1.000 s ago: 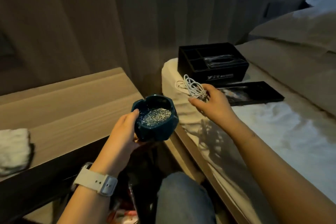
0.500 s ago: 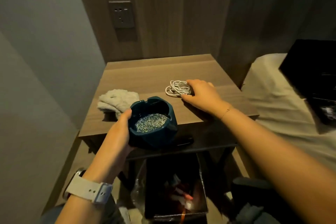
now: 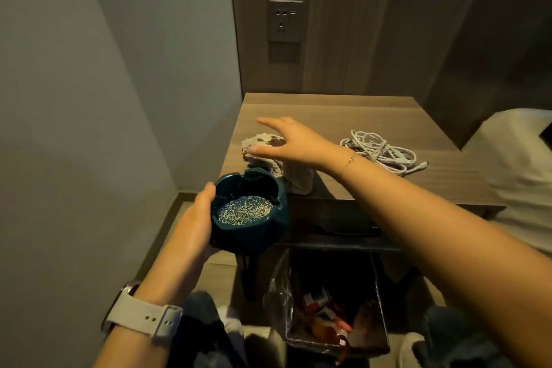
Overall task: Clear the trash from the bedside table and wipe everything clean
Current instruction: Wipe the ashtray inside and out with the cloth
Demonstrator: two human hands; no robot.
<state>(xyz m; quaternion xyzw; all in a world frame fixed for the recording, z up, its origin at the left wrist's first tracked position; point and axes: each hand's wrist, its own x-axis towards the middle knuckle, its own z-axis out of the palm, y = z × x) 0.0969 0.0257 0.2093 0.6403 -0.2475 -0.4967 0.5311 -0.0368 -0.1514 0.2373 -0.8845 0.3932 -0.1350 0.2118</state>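
Nearest, at the bottom edge, a bin lined with clear plastic stands on the floor under the front of the surface, with red and white wrappers lying in it. Just left of it and above, the left hand, a pale watch on its wrist, grasps a dark teal ashtray from the left side, thumb curled over the rim. The ashtray is held upright off the front left corner of the surface, mouth up, its floor covered with pale speckled grains and a notch in the far rim facing the wall. Right behind it a crumpled whitish cloth lies at the front left of the wooden surface, its long side running from the left edge towards the front. The right forearm crosses from lower right over the front edge, and the right hand, a thin bracelet on its wrist, hangs over the cloth with fingers spread and straight, holding nothing; whether it touches the cloth cannot be told. Right of the wrist, a loose coil of white cable rests on the surface, stretched left to right, plug ends pointing right. At far right is a bed. On the wood-panelled wall beyond is a grey socket.
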